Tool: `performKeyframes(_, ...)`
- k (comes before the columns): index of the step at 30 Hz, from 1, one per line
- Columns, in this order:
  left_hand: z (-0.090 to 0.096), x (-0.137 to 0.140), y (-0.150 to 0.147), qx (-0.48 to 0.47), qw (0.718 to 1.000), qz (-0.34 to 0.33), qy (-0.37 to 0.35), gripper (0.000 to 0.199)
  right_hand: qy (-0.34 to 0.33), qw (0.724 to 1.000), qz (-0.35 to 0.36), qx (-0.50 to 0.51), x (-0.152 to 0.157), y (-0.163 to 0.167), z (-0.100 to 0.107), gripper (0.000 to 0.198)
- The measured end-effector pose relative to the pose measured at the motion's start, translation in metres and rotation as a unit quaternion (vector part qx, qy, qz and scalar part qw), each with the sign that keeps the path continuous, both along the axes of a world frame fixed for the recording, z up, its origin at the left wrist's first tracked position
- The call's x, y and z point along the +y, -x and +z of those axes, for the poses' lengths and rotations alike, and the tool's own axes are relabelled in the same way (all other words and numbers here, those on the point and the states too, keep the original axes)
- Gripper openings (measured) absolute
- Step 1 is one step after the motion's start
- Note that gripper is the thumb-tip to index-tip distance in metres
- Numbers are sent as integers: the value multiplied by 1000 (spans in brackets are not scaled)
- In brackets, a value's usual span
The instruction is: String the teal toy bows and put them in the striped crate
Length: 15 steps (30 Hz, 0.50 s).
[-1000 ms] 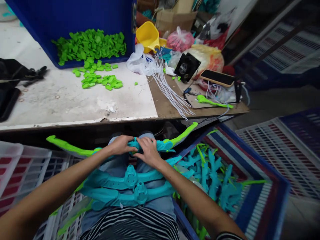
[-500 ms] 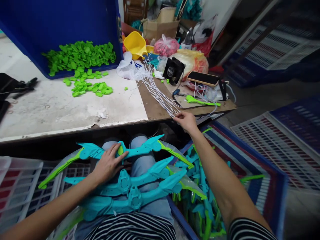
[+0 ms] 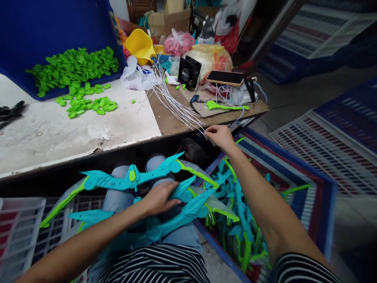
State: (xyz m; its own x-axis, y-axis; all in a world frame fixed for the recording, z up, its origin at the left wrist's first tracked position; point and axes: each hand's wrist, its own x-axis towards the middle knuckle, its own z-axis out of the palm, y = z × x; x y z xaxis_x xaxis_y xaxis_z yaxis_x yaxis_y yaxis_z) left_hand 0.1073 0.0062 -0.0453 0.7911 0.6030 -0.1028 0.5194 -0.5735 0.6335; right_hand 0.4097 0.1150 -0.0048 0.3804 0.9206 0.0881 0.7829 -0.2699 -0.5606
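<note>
Three turquoise toy bows with lime-green tips lie across my lap. The farthest toy bow (image 3: 153,175) has a green piece at its centre. My left hand (image 3: 160,198) is on the middle toy bow (image 3: 184,188), its limb between thumb and fingers; the palm side is hidden. A nearer toy bow (image 3: 184,214) lies below that hand, partly covered by my forearm. At the table's front edge my right hand (image 3: 220,136) pinches the end of a thin white cord (image 3: 202,131). The bundle of white cords (image 3: 173,100) spreads behind it on the table.
A blue bin (image 3: 59,27) tips out green pieces (image 3: 79,67) on the left. A small black fan (image 3: 189,72), a phone (image 3: 225,78) and a green part (image 3: 226,106) lie at the table's right. The crate (image 3: 321,196) beside my right leg contains more bows.
My left hand has left the farthest bow and moved right and nearer, onto the middle one. My right hand has drawn a cord end slightly away from the bundle. The view has shifted right.
</note>
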Motion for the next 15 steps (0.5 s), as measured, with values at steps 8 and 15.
performKeyframes(8, 4, -14, -2, -4, 955, -121, 270, 39, 88, 948, 94, 292, -122, -14, 5, 27)
performKeyframes(15, -11, 7, -61, 26, 957, 52, 285, 28, -17, 956, -35, 292, -214, 14, -41, 34)
